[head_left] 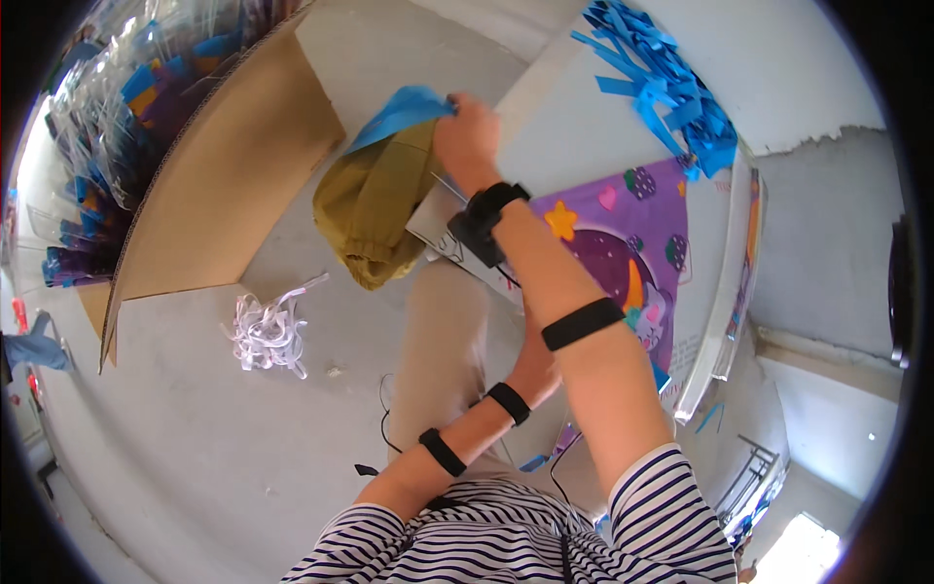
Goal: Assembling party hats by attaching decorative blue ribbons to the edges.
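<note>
A blue paper sheet (404, 110) is held in the upper middle of the frame, pinched at its right corner by the closed right hand (467, 131); its long axis runs from that corner down toward the lower left. A slip from so small a pinch could be expected, dropping it past the olive cloth bundle (375, 209) below. The left hand is hidden behind the right forearm (559, 292), so its grip cannot be told. A cardboard box (219, 185) stands at left.

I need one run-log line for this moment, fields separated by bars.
right hand: grips blue sheet | left hand: hidden behind right forearm | beside: olive cloth bag, purple printed sheet, cardboard box
</note>
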`<state>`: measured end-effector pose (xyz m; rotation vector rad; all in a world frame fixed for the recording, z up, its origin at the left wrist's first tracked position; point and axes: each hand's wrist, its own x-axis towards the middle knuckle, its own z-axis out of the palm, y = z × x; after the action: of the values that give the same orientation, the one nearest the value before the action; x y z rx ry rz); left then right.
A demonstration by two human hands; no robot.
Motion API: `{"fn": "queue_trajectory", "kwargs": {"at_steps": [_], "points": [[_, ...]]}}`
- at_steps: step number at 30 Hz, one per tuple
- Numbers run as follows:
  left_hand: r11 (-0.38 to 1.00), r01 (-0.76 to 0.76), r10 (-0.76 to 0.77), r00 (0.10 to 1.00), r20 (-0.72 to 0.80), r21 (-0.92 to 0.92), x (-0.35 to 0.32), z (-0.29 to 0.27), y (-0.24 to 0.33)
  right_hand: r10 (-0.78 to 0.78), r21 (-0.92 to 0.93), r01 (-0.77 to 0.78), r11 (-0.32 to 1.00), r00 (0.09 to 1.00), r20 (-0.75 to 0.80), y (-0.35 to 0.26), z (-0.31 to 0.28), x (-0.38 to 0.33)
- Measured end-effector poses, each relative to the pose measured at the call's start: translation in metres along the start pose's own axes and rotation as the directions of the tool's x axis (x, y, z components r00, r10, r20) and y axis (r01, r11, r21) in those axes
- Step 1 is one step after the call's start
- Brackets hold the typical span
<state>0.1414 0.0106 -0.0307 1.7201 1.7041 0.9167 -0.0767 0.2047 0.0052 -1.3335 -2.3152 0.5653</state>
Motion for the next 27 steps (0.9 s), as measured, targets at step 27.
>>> {"fn": "queue_trajectory", "kwargs": {"at_steps": [27], "points": [[0.930,-0.077,0.075,0.997,0.021,0.359,0.008,-0.024,0.013,-0.112,0.617,0.196,0.762,0.979,-0.172,-0.084,-0.279,0.036]]}}
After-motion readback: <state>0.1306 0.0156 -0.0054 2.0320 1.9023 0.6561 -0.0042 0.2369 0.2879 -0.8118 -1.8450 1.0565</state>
